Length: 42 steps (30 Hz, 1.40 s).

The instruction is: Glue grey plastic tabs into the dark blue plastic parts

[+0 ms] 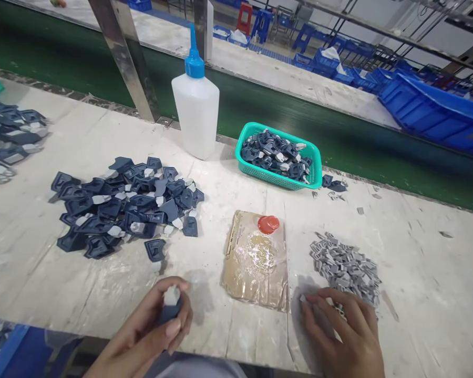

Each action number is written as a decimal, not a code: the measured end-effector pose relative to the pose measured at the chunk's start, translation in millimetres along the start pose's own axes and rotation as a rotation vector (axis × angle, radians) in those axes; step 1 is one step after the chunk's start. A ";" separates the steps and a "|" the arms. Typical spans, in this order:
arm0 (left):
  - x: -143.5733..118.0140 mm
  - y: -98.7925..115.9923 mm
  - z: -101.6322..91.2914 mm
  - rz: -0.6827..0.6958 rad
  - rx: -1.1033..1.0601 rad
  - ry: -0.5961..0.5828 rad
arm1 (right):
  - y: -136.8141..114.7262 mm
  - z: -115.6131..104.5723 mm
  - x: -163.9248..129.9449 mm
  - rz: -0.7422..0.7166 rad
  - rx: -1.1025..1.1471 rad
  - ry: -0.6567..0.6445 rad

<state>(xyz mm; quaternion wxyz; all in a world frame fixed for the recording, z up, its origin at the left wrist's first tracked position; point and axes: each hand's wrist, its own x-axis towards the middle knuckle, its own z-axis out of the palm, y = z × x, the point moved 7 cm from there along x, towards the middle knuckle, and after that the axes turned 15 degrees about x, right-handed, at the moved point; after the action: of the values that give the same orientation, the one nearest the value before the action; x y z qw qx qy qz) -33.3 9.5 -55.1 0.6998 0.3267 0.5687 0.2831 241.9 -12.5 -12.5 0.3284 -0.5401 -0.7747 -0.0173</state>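
Observation:
My left hand [157,328] is closed around a dark blue plastic part [169,310] with a small grey piece on top, near the table's front edge. My right hand [345,331] rests palm down on the near end of a pile of small grey pieces [345,265], fingers spread over them. Between the hands lies a cardboard pad [256,262] covered in clear film, with a smear of glue and a red cap [268,224] on it. A heap of dark blue parts [126,207] with grey tips lies to the left of the pad.
A white glue bottle [196,113] with a blue nozzle stands at the back. A teal basket [313,157] holds more blue parts. Another heap of parts [8,139] lies at far left. A green conveyor belt [339,126] runs behind the table; blue crates [437,113] stand beyond.

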 end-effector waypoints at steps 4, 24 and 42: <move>8.1 -20.2 -2.5 -0.069 -0.261 -0.048 | -7.8 -5.4 12.6 0.036 0.005 0.031; -1.8 -20.7 -0.5 -0.188 -0.481 -0.167 | -30.5 48.3 93.5 -0.059 0.028 -0.133; -3.3 -25.6 2.6 -0.120 -0.403 -0.088 | -33.2 51.9 92.9 -0.092 -0.034 -0.182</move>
<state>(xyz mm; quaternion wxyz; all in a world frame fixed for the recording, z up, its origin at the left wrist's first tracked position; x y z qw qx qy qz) -30.7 -9.4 -72.6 0.7907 0.1577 0.4880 0.3342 169.6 70.2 6.7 0.2463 -0.5090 -0.8248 0.0035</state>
